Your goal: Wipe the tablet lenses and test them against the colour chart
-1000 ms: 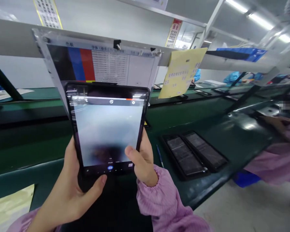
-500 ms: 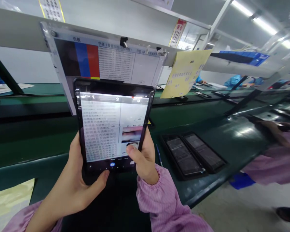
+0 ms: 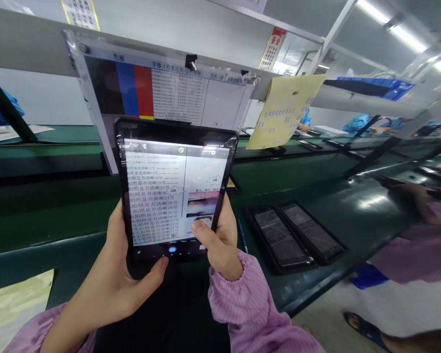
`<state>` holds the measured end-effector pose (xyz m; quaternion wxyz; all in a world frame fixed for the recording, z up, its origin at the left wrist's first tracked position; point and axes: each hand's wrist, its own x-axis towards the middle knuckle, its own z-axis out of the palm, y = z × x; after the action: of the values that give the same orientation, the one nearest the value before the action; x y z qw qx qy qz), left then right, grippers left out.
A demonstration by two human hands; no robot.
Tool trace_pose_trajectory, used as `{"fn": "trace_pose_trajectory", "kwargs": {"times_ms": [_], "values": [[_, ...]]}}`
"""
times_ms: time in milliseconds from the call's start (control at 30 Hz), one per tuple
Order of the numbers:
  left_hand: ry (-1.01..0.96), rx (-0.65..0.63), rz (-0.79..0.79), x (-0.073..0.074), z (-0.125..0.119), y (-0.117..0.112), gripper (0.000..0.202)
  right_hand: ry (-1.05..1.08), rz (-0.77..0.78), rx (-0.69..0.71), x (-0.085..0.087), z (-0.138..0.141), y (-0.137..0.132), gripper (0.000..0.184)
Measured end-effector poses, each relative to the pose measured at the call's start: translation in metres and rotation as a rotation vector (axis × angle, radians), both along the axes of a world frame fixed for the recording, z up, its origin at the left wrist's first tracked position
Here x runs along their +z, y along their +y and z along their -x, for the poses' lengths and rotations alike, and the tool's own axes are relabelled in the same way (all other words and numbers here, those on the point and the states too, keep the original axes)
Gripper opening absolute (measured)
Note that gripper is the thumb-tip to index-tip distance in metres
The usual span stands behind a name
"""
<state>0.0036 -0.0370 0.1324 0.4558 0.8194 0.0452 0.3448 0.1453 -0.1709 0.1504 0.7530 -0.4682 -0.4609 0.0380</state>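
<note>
Here both hands hold a tablet [image 3: 174, 189] upright over the near edge of the green bench [image 3: 352, 215]; the left hand [image 3: 112, 289] wraps its lower left side from behind, thumb laid across the bottom bezel just below the blue shutter button [image 3: 172, 249]; the right hand [image 3: 220, 240] grips the lower right edge, its thumb resting on the screen's lower right corner; so both are closed on the tablet, neither free. The tablet faces a test chart [image 3: 161, 93] clipped to the rail beyond it, with black, blue and red bars at left and blocks of text to their right. As far as the work goes, the camera app is open and the preview shows the chart's rows of text sharp enough to read, so framing and focus look settled; I judge that the shot itself is what remains, since the left thumb sits beside the shutter, not on it. To the right two dark devices [image 3: 296, 235] lie side by side on the bench, a pen [image 3: 242, 235] between them and the right hand; a yellow sheet [image 3: 284, 110] hangs to the chart's right; another person's pink sleeve [image 3: 419, 255] shows at far right.
</note>
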Motion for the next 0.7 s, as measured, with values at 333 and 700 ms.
{"fn": "trace_pose_trajectory", "kwargs": {"times_ms": [333, 700], "values": [[0.040, 0.069, -0.069, -0.0005, -0.0022, 0.0036, 0.119, 0.025, 0.027, 0.003, -0.0014, -0.0017, 0.0013, 0.039], [0.033, 0.022, 0.011, -0.0065, -0.0037, 0.0054, 0.126, -0.007, -0.022, 0.070, -0.0037, -0.0069, 0.0042, 0.036]]}}
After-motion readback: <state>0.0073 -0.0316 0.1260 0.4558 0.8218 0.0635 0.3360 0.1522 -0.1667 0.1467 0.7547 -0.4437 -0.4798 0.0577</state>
